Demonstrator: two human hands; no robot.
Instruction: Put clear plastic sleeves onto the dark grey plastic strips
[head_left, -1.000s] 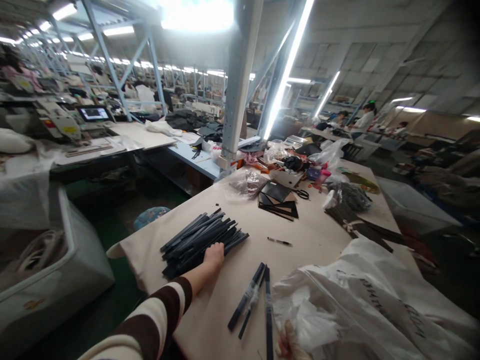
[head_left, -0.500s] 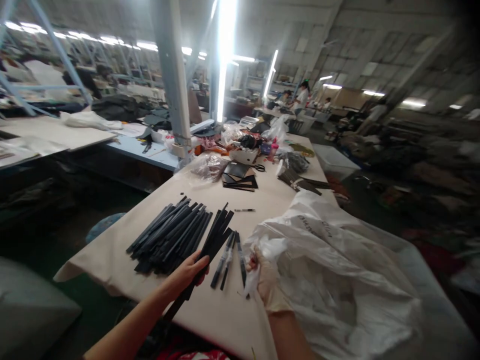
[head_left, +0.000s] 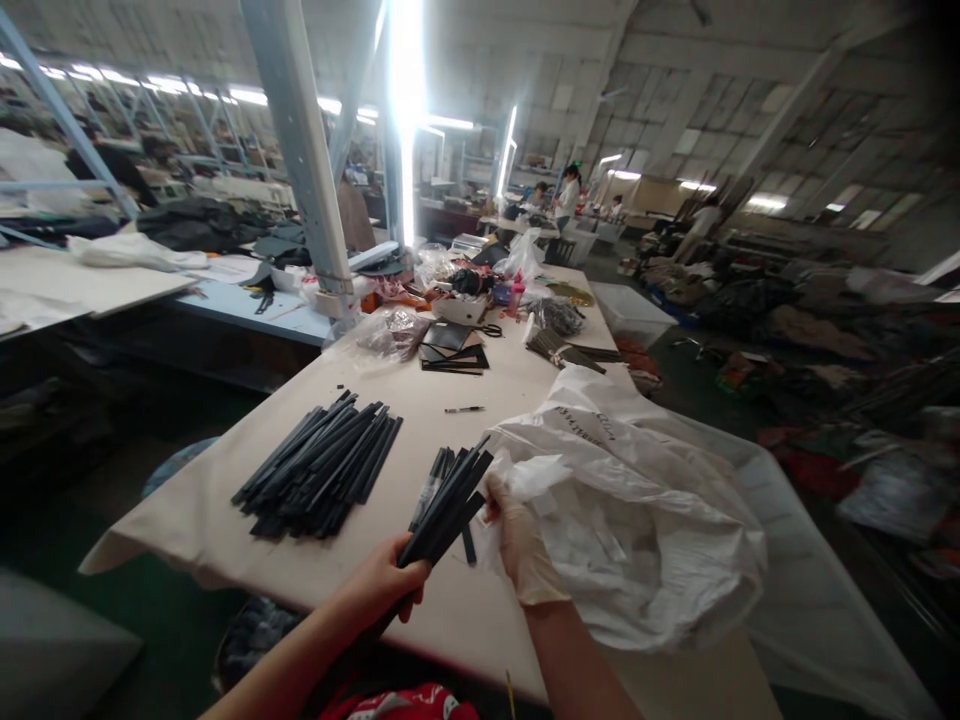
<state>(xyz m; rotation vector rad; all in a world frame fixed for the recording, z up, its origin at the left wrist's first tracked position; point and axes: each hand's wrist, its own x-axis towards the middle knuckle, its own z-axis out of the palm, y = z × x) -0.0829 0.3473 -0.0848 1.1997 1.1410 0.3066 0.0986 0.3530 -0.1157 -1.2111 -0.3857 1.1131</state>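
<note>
My left hand (head_left: 394,580) is closed round a bundle of black strips (head_left: 450,515), whose far ends fan out up and to the right. My right hand (head_left: 516,535), in a pale glove, has its fingers pinched together near those ends. Thin translucent plastic (head_left: 491,548) hangs beneath the right fingers. Beside that hand lies a large white plastic bag (head_left: 637,540) with dark lettering. A few black strips with clear plastic wrapped round them (head_left: 427,488) lie partly hidden behind the held bundle. To the left is a big pile of loose black strips (head_left: 319,465).
A pen (head_left: 465,409) lies beyond the strips on the cloth-covered table (head_left: 187,510). Farther back are dark flat sheets (head_left: 454,350), scissors (head_left: 490,330), plastic bags and a tied grey bundle (head_left: 559,345). A metal post (head_left: 300,150) rises at the left. People work far off.
The left hand has brought its strip bundle rightward, so the ends now reach my right hand and cover part of the wrapped strips. The camera view has shifted a little.
</note>
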